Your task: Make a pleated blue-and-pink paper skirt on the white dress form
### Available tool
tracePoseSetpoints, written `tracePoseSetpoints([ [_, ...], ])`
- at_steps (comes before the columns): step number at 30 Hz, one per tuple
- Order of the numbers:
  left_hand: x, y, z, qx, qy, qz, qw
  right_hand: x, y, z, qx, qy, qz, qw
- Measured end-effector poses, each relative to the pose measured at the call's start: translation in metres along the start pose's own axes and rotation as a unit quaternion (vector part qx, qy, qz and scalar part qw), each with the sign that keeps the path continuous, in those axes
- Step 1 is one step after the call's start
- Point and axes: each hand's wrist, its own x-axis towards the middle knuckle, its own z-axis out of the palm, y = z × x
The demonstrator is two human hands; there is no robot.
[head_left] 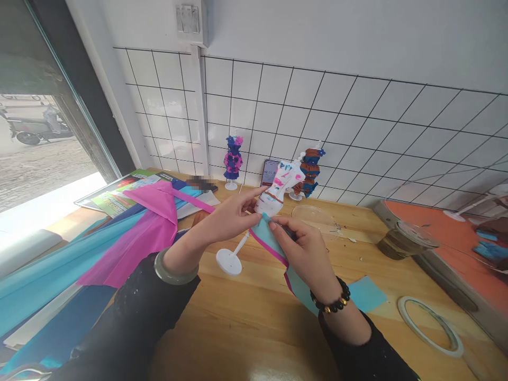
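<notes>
A small white mannequin (280,186) streaked with pink and blue paint stands tilted on a thin rod with a round white base (229,261), held above the wooden table (254,317). My left hand (226,216) pinches its waist from the left. My right hand (304,248) presses a light blue paper strip with a pink edge (265,235) against the mannequin's lower body, fingers closed on the strip. The strip hangs down under my right wrist.
Pink and blue crepe paper sheets (130,233) lie at the left over some magazines. Two dressed mannequins (233,159) (310,172) and a phone (270,172) stand by the tiled wall. A clear lid (313,214), a drink cup (405,241), a tape ring (431,325) and an orange tray (448,233) sit right.
</notes>
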Motion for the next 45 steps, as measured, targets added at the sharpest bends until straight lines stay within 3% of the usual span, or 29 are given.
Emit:
tracePoseSetpoints([
  [12,-0.0019,0.0033,0.0035,-0.042,-0.024,0.002,0.999,0.0004,-0.0027,-0.0008,0.018,0.014,0.029,0.999],
  [28,-0.0011,0.0009,0.0058,-0.062,-0.016,-0.005,0.998,-0.0002,-0.0033,-0.0019,0.020,0.006,0.028,0.999],
  [40,-0.0009,0.0033,0.0078,-0.080,-0.008,-0.018,0.997,-0.0002,-0.0014,0.0001,0.020,0.033,0.046,0.998],
  [45,-0.0003,0.0035,0.0069,-0.082,-0.007,-0.012,0.997,0.0008,-0.0015,-0.0042,0.022,0.010,0.044,0.999],
])
